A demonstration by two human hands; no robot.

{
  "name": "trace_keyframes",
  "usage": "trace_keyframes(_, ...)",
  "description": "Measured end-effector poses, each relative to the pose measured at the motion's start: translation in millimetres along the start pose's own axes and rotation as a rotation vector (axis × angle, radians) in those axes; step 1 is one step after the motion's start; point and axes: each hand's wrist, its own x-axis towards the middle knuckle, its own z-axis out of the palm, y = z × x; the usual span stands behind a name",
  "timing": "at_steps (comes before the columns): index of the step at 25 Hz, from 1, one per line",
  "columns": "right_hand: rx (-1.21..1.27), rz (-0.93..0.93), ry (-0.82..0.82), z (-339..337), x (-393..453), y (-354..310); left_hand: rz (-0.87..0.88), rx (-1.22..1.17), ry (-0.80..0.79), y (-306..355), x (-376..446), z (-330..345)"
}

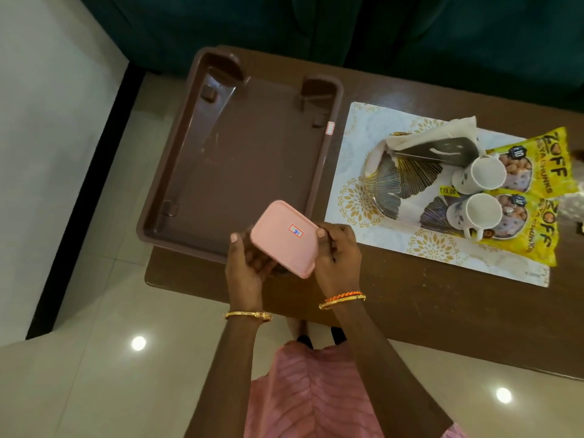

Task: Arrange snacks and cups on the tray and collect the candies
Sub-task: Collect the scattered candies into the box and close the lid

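A small pink box (286,238) with a sticker on its lid is held over the table's near edge, my left hand (245,263) under its left side and my right hand (338,260) on its right side. A large brown tray (177,172) lies on the table's left end and holds nothing. To the right, two white cups (478,175) (483,211) lie on their sides on a decorated plate (398,181). Two yellow snack packets (543,172) (537,235) lie beside them. No candies are visible.
A patterned placemat (354,203) lies under the plate. A dark napkin holder with paper napkins (442,147) rests on the plate. The brown table (442,311) stands before a dark green sofa (410,33). Tiled floor (94,343) lies to the left.
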Motion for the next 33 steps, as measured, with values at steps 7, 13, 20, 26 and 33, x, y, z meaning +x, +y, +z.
trace_keyframes(7, 0.160, 0.250, 0.079, -66.4, -27.9, 38.6, -0.304, -0.025, -0.283, -51.0, -25.7, 58.7)
trace_keyframes(13, 0.211, 0.316, 0.179, -127.1, -13.1, 62.6, -0.494, 0.124, -0.521, -92.2, -47.4, 102.3)
trace_keyframes(20, 0.177, 0.390, -0.107, -217.5, -1.1, 98.0, -0.574, 0.374, -0.634, -130.2, -71.9, 139.4)
trace_keyframes(26, 0.043, 0.443, -0.037, -298.6, 6.4, 130.0, -0.543, 0.616, -0.546, -175.3, -111.9, 199.1)
trace_keyframes(33, 0.044, 0.481, -0.051, -397.2, 25.1, 171.4, -0.585, 0.600, -0.571, -236.1, -154.7, 272.4)
